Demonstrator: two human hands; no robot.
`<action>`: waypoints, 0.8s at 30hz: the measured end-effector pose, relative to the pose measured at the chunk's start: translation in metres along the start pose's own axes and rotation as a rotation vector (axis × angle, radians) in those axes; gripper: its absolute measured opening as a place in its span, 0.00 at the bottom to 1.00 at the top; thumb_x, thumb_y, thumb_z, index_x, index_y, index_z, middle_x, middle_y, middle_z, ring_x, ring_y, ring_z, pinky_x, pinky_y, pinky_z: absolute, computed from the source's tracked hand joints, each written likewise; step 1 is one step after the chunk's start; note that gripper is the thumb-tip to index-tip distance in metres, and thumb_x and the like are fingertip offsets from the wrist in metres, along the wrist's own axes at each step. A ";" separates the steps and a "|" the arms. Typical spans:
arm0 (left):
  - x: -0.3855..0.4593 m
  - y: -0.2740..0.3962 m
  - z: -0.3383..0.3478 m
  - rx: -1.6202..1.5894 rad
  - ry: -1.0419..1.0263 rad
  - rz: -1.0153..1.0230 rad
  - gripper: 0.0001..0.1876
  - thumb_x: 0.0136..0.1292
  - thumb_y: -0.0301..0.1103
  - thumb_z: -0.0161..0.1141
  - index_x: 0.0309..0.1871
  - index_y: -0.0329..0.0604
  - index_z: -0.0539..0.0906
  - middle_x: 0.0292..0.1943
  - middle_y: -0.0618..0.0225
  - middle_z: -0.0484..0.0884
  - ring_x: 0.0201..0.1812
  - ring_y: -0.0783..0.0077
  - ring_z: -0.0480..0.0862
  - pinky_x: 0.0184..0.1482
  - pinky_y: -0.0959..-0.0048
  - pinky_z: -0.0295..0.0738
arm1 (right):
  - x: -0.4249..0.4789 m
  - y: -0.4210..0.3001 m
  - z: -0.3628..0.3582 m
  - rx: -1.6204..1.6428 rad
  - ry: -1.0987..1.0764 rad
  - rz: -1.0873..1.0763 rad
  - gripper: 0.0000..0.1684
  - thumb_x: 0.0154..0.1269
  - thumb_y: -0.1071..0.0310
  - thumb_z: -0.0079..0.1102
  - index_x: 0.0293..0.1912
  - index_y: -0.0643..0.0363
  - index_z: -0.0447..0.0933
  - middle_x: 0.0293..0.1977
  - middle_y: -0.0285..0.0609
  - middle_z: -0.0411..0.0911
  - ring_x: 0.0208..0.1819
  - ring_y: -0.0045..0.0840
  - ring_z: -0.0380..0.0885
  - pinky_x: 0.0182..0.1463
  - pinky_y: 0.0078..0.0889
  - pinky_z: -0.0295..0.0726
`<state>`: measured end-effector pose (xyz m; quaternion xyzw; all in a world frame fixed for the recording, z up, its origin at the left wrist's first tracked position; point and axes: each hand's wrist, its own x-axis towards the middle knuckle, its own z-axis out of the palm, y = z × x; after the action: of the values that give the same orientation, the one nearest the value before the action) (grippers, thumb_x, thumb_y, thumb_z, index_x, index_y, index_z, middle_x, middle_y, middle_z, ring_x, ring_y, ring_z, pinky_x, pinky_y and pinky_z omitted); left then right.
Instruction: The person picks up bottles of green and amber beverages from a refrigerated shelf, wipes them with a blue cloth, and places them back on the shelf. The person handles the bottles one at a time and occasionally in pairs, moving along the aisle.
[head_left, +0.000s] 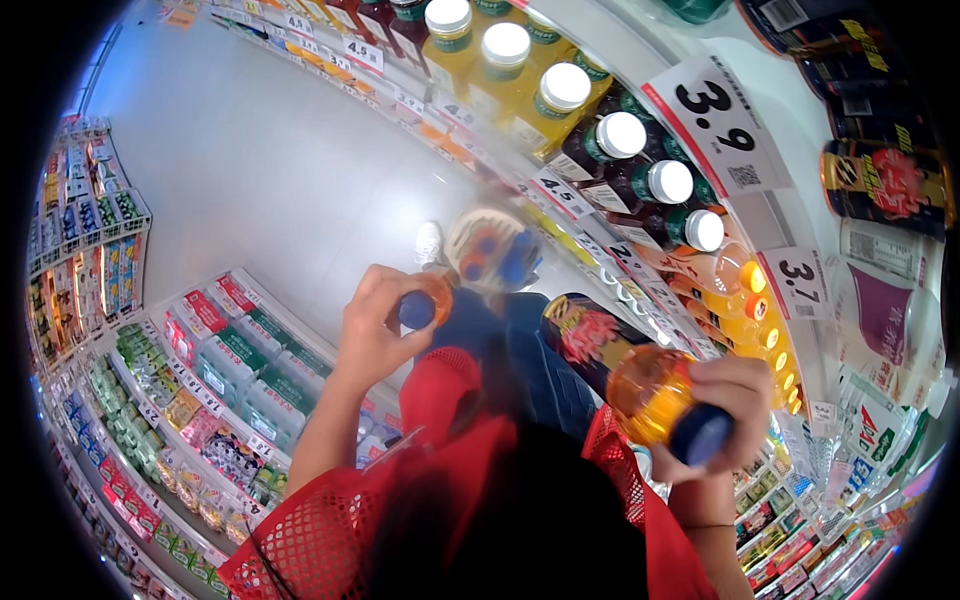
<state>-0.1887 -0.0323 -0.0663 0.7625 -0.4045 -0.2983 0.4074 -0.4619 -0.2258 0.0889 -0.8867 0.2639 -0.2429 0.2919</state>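
Note:
My left hand (379, 322) grips a small bottle of orange drink (442, 292) with a blue cap, held upright over the floor. In my right hand (739, 401) is a larger-looking bottle of amber-orange drink (637, 390) with a dark blue cap. Partly behind it is a dark printed package (581, 330) with a red picture; what supports it cannot be told. Between my hands and lower down, a pale container (469, 225) holds blurred orange and blue items. A white shoe (429, 244) stands beside it.
Shelves on the right carry white-capped juice bottles (564, 88), yellow drink bottles (739, 315) and dark containers (889, 180), with price tags (716, 124) along the edges. Lower left stands a shelf of packaged goods (240, 360). A wire rack (90, 217) is at far left.

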 end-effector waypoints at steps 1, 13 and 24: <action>-0.006 -0.022 0.012 0.016 0.024 -0.045 0.22 0.44 0.22 0.73 0.47 0.39 0.84 0.44 0.63 0.79 0.40 0.67 0.83 0.33 0.74 0.79 | -0.005 0.019 0.026 0.079 -0.052 -0.002 0.25 0.42 0.65 0.77 0.41 0.62 0.78 0.41 0.50 0.81 0.40 0.35 0.80 0.44 0.35 0.79; -0.039 -0.192 0.100 0.189 0.047 -0.338 0.20 0.50 0.22 0.70 0.49 0.41 0.81 0.46 0.56 0.75 0.43 0.50 0.83 0.44 0.63 0.81 | -0.132 0.163 0.301 0.092 -0.446 0.562 0.23 0.52 0.72 0.71 0.49 0.56 0.75 0.50 0.48 0.72 0.45 0.50 0.81 0.46 0.46 0.82; -0.051 -0.226 0.136 0.179 -0.147 -0.438 0.22 0.48 0.24 0.69 0.49 0.45 0.77 0.49 0.50 0.74 0.46 0.39 0.81 0.49 0.52 0.80 | -0.150 0.226 0.382 0.067 -0.748 0.580 0.27 0.50 0.79 0.67 0.52 0.53 0.74 0.54 0.50 0.68 0.53 0.51 0.78 0.56 0.47 0.80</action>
<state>-0.2357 0.0366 -0.3212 0.8414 -0.2829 -0.3969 0.2333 -0.4235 -0.1419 -0.3705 -0.7930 0.3695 0.1765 0.4511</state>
